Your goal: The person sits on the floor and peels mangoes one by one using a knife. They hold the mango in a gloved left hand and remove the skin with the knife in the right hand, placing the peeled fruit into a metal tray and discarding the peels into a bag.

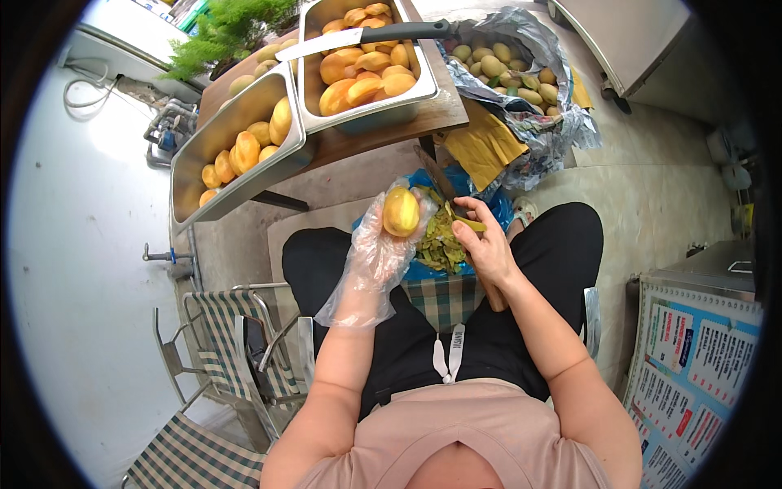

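Note:
My left hand (391, 229), in a clear plastic glove, holds a peeled yellow mango (401, 212) over my lap. My bare right hand (482, 244) grips a knife with a wooden handle (493, 294) and a brownish blade (435, 172), pointing away from me; a strip of peel (470, 224) lies by its fingers. Below, peelings (443, 241) are heaped on a blue plastic bag (502, 211). Ahead, one steel pan (238, 183) holds peeled mangoes, and another (366, 116) holds cut mango pieces, with a black-handled knife (366, 36) laid across it.
The pans rest on a wooden table (449, 110). Unpeeled mangoes (498, 67) fill a paper-lined container at the upper right, beside yellow paper (486, 143). Checked folding chairs (229, 330) stand at the left. A printed menu board (690, 360) is at the lower right.

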`<state>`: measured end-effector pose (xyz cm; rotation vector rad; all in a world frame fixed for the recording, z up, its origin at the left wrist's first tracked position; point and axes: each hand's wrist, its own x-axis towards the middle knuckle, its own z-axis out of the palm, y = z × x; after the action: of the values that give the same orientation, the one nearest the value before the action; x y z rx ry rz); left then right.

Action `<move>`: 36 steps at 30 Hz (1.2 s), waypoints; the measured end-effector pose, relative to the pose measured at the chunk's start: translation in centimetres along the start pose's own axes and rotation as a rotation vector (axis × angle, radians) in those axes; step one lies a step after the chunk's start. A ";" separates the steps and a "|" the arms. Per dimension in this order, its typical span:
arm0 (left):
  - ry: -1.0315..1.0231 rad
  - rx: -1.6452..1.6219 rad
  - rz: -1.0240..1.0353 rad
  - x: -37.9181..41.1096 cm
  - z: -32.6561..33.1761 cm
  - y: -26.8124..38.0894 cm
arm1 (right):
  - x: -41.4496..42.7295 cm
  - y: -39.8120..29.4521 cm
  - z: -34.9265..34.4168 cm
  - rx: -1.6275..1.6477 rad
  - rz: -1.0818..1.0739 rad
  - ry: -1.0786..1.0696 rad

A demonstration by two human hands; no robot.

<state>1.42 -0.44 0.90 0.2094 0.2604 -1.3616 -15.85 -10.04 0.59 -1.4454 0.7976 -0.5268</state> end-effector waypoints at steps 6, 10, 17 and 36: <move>0.061 -0.003 0.028 0.8 -0.3 -0.1 | -1.1 -0.6 1.5 -0.196 -0.118 -0.029; 0.287 0.102 0.173 1.9 -1.1 -0.1 | -2.0 -1.2 2.6 -0.478 -0.198 0.017; 0.182 0.252 0.106 1.0 -3.2 0.8 | -3.1 -1.3 4.5 -0.696 -0.411 0.091; 0.044 0.570 0.172 0.2 -2.2 -0.2 | -1.9 -2.3 2.6 -0.452 -0.300 0.026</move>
<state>1.12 -0.03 -1.24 0.7208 -0.1152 -1.2341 -14.82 -7.06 2.98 -1.9992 0.7534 -0.6177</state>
